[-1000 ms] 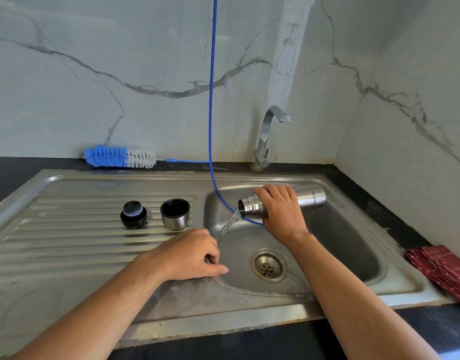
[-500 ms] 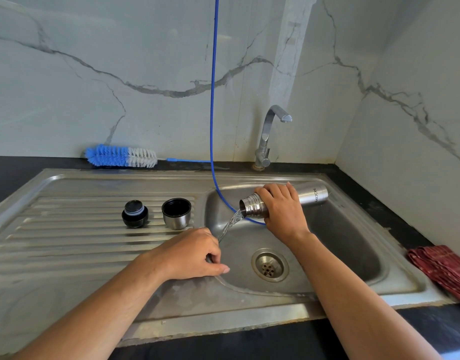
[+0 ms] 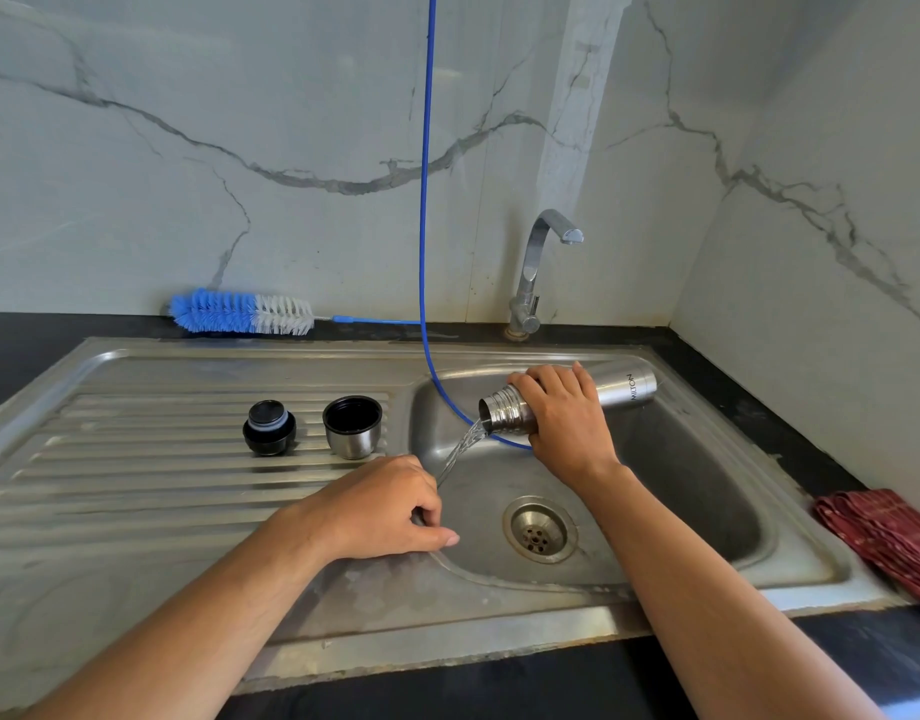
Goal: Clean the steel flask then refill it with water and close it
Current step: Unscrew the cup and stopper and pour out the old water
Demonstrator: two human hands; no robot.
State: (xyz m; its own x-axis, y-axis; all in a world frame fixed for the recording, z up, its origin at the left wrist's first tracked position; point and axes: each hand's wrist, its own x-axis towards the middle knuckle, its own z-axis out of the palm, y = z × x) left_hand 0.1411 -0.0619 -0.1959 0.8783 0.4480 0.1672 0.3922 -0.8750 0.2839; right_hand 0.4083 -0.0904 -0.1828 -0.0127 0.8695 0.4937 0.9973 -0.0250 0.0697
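Two hands share the work: the right hand grips the steel flask tipped sideways over the sink to drain rinse water, while the left hand, loosely curled and empty, braces on the rim.

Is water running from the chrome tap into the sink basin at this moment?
No: the chrome tap shows no stream; the water falling into the steel sink basin pours from the tilted steel flask held by the right hand.
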